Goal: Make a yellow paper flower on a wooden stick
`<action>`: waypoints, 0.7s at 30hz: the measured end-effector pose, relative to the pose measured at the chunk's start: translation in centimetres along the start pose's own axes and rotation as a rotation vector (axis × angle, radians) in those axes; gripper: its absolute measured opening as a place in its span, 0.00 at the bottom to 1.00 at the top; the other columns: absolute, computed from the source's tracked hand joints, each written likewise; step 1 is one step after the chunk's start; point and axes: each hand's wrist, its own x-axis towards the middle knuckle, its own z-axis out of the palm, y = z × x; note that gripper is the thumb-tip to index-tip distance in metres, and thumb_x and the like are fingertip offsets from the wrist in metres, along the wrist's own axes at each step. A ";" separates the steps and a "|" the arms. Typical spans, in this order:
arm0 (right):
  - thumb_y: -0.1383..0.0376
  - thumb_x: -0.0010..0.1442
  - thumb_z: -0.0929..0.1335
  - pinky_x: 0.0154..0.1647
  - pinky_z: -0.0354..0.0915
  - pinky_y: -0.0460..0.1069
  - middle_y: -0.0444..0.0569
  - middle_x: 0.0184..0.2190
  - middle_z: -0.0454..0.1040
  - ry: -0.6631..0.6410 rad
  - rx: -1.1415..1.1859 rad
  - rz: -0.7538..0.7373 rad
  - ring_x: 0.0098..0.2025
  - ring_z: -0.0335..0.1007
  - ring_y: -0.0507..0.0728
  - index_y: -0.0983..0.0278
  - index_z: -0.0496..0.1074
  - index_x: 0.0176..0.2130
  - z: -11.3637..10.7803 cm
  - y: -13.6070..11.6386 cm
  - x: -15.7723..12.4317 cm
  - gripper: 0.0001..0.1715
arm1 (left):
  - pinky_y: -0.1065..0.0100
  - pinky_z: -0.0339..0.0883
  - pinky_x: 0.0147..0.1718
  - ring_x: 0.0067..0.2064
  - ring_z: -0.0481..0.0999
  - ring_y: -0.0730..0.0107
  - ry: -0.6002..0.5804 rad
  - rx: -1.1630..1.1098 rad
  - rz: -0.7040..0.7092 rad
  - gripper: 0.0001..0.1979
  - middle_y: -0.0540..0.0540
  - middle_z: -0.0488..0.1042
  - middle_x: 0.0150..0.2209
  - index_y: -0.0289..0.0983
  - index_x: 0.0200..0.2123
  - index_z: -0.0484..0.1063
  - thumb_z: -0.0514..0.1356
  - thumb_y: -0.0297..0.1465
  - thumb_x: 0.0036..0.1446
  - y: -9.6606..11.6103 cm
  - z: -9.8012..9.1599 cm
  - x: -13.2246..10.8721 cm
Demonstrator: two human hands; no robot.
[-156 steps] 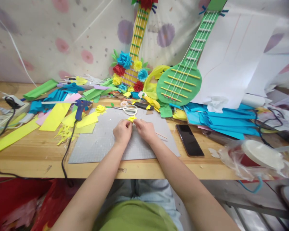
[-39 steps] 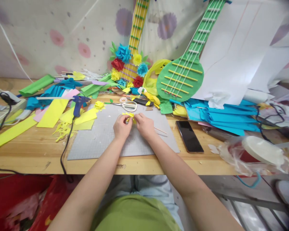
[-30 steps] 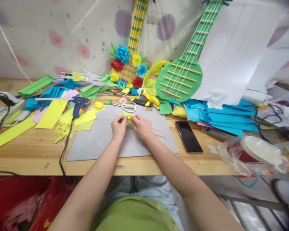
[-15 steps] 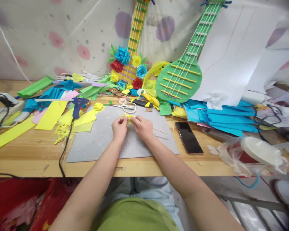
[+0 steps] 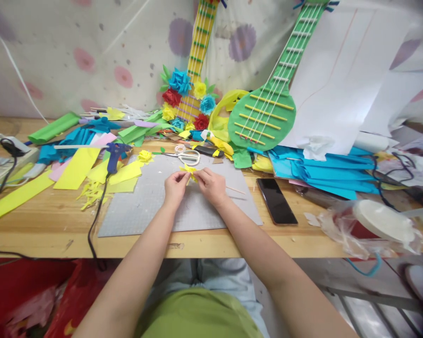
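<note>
Between my two hands is a small yellow paper flower [image 5: 188,169], its petals sticking up past the fingertips. My left hand [image 5: 175,187] pinches it from the left. From the right, my right hand [image 5: 211,185] is closed on it too, and a thin wooden stick [image 5: 235,189] pokes out beside that hand. Both hands are over the grey cutting mat [image 5: 134,220]. Just beyond them lie white-handled scissors [image 5: 189,157]. A finished-looking yellow paper flower [image 5: 145,156] rests at the mat's upper left.
A blue glue gun [image 5: 114,157] lies left of the mat, its black cord hanging over the table edge. Yellow paper strips [image 5: 76,169] surround it. To the right are a phone [image 5: 277,201] and blue crepe paper [image 5: 324,169]. A green paper-covered instrument [image 5: 264,117] leans behind.
The yellow flower has turned slightly between my fingers, and its petals show more above them. My hands have shifted only a little.
</note>
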 end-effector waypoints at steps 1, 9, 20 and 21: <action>0.56 0.63 0.53 0.31 0.52 0.43 0.46 0.38 0.72 0.004 0.014 -0.001 0.37 0.67 0.50 0.58 0.70 0.43 0.0 0.0 0.0 0.23 | 0.70 0.65 0.32 0.29 0.71 0.72 0.001 0.010 0.014 0.10 0.48 0.74 0.27 0.35 0.27 0.73 0.61 0.36 0.42 -0.1 0.0 0.0; 0.53 0.63 0.53 0.30 0.52 0.44 0.46 0.34 0.73 0.051 0.040 0.019 0.35 0.67 0.49 0.60 0.72 0.37 0.1 -0.2 -0.1 0.24 | 0.69 0.65 0.33 0.29 0.71 0.73 0.019 0.042 0.044 0.09 0.49 0.74 0.26 0.35 0.26 0.73 0.61 0.35 0.42 -0.2 -0.1 -0.1; 0.57 0.63 0.53 0.28 0.50 0.44 0.45 0.37 0.72 0.012 -0.073 0.125 0.34 0.66 0.50 0.58 0.69 0.42 0.0 -0.4 0.2 0.21 | 0.74 0.61 0.26 0.28 0.67 0.76 -0.056 0.278 0.182 0.12 0.49 0.70 0.29 0.36 0.34 0.69 0.59 0.35 0.44 0.5 -0.1 -0.6; 0.57 0.63 0.53 0.29 0.51 0.44 0.46 0.38 0.72 0.006 -0.080 0.128 0.35 0.66 0.51 0.58 0.69 0.43 0.0 -0.3 0.2 0.20 | 0.74 0.61 0.26 0.28 0.67 0.76 -0.047 0.346 0.178 0.13 0.49 0.71 0.30 0.37 0.34 0.69 0.60 0.35 0.44 0.5 -0.1 -0.6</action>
